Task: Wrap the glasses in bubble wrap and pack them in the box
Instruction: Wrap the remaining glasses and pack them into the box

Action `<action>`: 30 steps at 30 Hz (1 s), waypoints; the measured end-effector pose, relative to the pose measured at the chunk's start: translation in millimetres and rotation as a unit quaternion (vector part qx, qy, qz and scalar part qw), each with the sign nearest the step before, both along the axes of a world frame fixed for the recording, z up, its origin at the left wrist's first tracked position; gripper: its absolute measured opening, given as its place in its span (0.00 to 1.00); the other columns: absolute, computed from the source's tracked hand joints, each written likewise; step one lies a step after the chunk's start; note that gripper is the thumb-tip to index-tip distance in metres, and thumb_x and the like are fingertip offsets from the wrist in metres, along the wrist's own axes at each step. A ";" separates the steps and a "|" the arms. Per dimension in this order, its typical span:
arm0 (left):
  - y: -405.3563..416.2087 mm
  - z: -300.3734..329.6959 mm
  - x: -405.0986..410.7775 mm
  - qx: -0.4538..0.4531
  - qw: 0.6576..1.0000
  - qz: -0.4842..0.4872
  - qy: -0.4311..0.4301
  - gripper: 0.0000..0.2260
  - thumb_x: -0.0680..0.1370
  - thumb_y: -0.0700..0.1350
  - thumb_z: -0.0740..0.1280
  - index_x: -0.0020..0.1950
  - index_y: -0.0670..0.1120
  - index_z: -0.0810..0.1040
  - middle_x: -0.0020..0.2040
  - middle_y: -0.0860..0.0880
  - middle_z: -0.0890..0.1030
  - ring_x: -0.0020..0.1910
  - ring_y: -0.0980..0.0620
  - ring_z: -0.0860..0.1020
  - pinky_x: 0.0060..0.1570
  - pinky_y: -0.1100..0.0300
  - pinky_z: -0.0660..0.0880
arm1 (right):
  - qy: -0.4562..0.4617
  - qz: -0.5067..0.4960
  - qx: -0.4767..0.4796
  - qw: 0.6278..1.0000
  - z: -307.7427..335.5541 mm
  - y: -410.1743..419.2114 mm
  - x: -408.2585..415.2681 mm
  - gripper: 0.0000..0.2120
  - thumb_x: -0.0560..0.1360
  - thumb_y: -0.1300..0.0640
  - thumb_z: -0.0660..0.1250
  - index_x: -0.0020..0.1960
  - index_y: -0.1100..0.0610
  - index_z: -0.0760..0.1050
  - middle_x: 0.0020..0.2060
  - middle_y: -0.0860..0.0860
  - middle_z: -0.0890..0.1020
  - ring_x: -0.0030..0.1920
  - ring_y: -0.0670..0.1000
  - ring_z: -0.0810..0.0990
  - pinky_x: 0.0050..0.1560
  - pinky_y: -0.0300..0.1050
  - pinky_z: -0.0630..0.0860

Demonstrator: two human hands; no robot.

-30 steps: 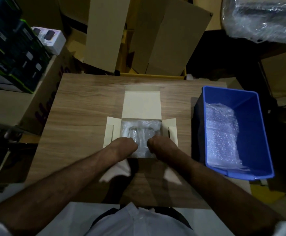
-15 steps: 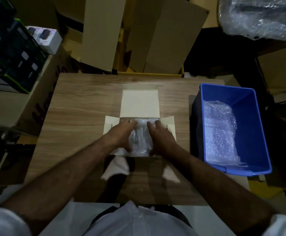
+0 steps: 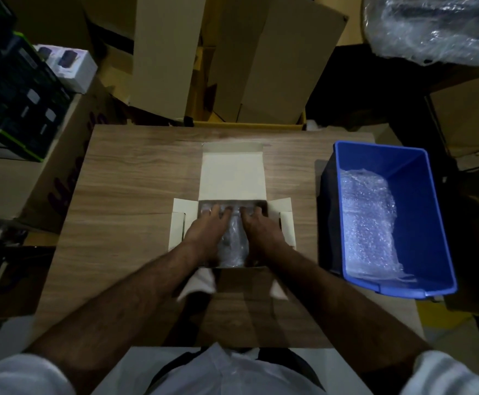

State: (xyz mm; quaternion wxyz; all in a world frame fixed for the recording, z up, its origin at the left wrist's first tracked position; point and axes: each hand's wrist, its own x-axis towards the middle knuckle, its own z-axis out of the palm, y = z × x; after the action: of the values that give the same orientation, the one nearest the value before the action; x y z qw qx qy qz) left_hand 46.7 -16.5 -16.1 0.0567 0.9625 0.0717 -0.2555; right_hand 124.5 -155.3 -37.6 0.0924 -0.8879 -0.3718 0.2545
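I'm pressing both hands down into the box, which is sitting open in the middle of the table, flaps spread flat so nothing blocks my way in. My left hand is lying palm down on the left half of the bundle, fingers straight and spread, reaching toward the far wall; my right hand is doing the same on the right half. Neither one is grasping anything, both are just flat and pushing. The bundle is the bubble-wrapped glasses, I'm judging, since only clear wrap is showing in the strip between my hands and the glass itself is too dim to make out. I'm spreading the load like this so the packet is seating low and level without a hard point on the glass. More wrap is waiting in the blue bin at my right, close enough to reach. I'm reckoning the lid is coming next, provided the bundle is sitting below the rim; if it's riding high, the flap is going to bow.
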 end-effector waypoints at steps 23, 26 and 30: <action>-182.9 31.0 80.9 -0.167 0.935 -0.075 -0.304 0.27 0.78 0.56 0.61 0.71 0.41 0.75 0.76 0.33 0.67 0.73 0.35 0.68 0.71 0.43 0.67 | -0.115 -0.241 0.106 0.958 52.6 -252.3 56.1 0.35 0.73 0.46 0.73 0.77 0.52 0.68 0.80 0.58 0.61 0.77 0.61 0.65 0.66 0.56 0.74; -208.2 20.3 105.4 -0.117 0.946 -0.091 -0.288 0.27 0.77 0.56 0.59 0.71 0.42 0.75 0.78 0.36 0.65 0.74 0.35 0.68 0.70 0.44 0.64 | -0.026 -0.164 -0.027 0.986 38.3 -280.6 81.6 0.45 0.69 0.44 0.78 0.80 0.52 0.62 0.81 0.61 0.54 0.80 0.60 0.57 0.74 0.50 0.64; -217.1 5.9 119.8 -0.097 0.966 -0.070 -0.229 0.30 0.76 0.54 0.53 0.73 0.41 0.73 0.81 0.37 0.57 0.78 0.33 0.59 0.72 0.38 0.64 | -0.012 -0.068 -0.125 0.990 9.5 -285.5 110.2 0.43 0.69 0.47 0.78 0.78 0.54 0.64 0.80 0.63 0.54 0.78 0.63 0.60 0.75 0.52 0.65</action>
State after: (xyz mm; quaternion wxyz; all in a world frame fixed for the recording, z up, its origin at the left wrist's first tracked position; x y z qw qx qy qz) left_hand 166.5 -233.6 -10.2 0.1464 0.9879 -0.0353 -0.0377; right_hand 234.7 -440.8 -28.1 -0.0071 -0.9187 -0.2769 0.2816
